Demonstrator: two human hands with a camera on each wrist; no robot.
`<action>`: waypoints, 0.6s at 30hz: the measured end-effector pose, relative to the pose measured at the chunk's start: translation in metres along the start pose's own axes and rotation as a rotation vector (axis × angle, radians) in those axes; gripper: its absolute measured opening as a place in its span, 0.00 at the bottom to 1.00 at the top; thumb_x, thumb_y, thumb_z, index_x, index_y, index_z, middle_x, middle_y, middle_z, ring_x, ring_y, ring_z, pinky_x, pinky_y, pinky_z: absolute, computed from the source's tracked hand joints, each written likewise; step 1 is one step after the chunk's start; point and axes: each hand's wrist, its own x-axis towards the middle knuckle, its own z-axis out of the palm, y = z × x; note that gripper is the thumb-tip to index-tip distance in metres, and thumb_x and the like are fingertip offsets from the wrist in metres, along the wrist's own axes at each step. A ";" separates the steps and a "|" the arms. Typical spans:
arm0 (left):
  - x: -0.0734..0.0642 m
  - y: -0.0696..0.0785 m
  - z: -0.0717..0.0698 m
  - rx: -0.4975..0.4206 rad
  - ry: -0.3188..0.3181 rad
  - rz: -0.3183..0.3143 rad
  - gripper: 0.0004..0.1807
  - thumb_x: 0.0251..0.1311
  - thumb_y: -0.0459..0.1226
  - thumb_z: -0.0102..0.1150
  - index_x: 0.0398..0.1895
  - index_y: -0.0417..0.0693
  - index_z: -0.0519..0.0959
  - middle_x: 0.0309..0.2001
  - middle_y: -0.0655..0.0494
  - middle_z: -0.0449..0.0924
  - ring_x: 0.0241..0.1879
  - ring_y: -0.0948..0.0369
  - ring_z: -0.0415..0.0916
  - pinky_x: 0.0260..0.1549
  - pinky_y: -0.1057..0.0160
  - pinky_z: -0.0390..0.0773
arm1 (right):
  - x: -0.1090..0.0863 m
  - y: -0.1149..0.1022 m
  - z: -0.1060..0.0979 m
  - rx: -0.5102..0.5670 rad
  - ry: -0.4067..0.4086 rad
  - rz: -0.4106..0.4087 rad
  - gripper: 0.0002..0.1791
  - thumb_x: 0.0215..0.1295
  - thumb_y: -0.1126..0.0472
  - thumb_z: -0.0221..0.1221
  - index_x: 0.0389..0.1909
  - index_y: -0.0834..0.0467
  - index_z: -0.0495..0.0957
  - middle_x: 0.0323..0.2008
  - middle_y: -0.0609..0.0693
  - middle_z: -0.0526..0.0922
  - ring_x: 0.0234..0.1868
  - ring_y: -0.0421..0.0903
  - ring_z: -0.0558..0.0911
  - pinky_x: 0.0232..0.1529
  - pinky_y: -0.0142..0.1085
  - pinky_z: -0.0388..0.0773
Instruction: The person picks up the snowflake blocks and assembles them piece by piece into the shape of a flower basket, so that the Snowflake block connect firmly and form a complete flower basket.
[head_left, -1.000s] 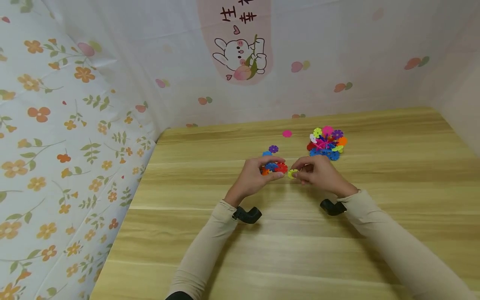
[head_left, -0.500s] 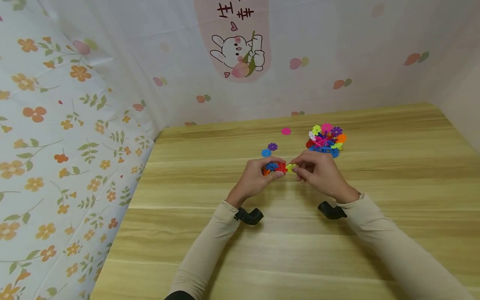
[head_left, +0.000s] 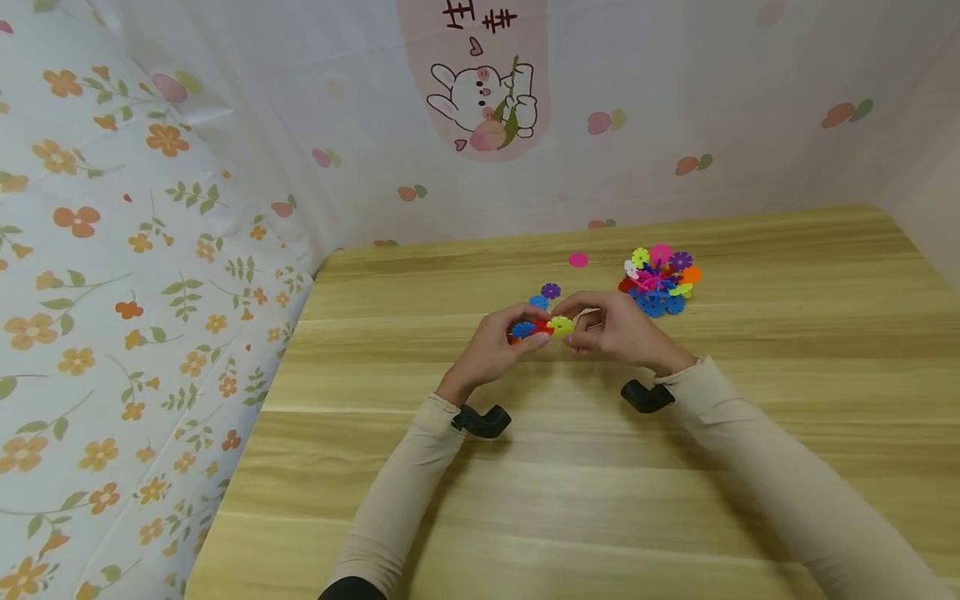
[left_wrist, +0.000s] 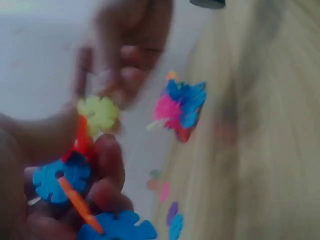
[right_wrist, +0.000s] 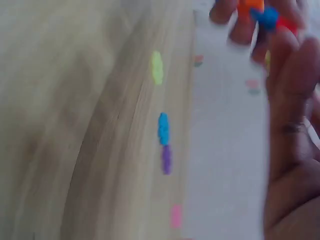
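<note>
My left hand [head_left: 487,343] grips a chain of notched plastic snowflake discs a little above the table. In the left wrist view, the chain shows a blue disc [left_wrist: 120,226], an orange disc [left_wrist: 79,204] edge-on, another blue disc [left_wrist: 61,181] and a red disc [left_wrist: 82,140]. A yellow disc [left_wrist: 98,114] is joined to the red one at the chain's right end. My right hand [head_left: 618,329] has its thumb and fingers curled at the yellow disc's edge, pinching it. Part of the chain is hidden by the left fingers.
A pile of interlocked colourful discs [head_left: 656,283] sits beyond my right hand. Loose blue [head_left: 537,302], purple [head_left: 551,291] and pink [head_left: 578,260] discs lie behind the hands. Another yellow disc [right_wrist: 157,67] lies on the wooden table [head_left: 600,500]. A printed cloth hangs along the back.
My right hand brought the yellow disc left to the red disc, and the two now look joined. Both hands have shifted slightly left and away from me, with the chain turned a little.
</note>
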 end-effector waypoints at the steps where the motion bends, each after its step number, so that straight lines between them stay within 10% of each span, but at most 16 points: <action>1: 0.000 0.001 -0.005 -0.010 0.003 -0.005 0.16 0.63 0.42 0.55 0.53 0.49 0.74 0.43 0.53 0.77 0.35 0.54 0.75 0.29 0.63 0.75 | 0.006 0.005 -0.002 0.019 -0.040 0.046 0.18 0.57 0.69 0.63 0.50 0.60 0.75 0.40 0.57 0.79 0.25 0.56 0.81 0.27 0.41 0.79; 6: -0.002 0.001 -0.018 -0.043 0.024 -0.052 0.18 0.65 0.43 0.53 0.56 0.49 0.73 0.45 0.53 0.76 0.31 0.56 0.70 0.27 0.64 0.72 | 0.032 0.025 0.008 -0.167 -0.143 0.135 0.15 0.59 0.67 0.62 0.48 0.60 0.76 0.40 0.56 0.79 0.25 0.50 0.80 0.26 0.39 0.76; 12: -0.003 0.013 -0.018 -0.115 0.010 -0.053 0.17 0.65 0.39 0.53 0.54 0.42 0.75 0.47 0.50 0.75 0.32 0.61 0.67 0.28 0.66 0.70 | 0.052 0.027 0.035 -0.478 -0.094 -0.003 0.09 0.55 0.67 0.62 0.39 0.62 0.79 0.29 0.50 0.80 0.30 0.45 0.77 0.35 0.41 0.75; 18: -0.005 0.034 -0.012 -0.134 0.043 -0.033 0.14 0.67 0.36 0.50 0.50 0.38 0.77 0.45 0.47 0.76 0.35 0.53 0.69 0.29 0.66 0.71 | 0.056 0.023 0.053 -0.670 -0.109 0.101 0.15 0.64 0.57 0.56 0.48 0.61 0.78 0.43 0.54 0.81 0.43 0.51 0.79 0.42 0.46 0.77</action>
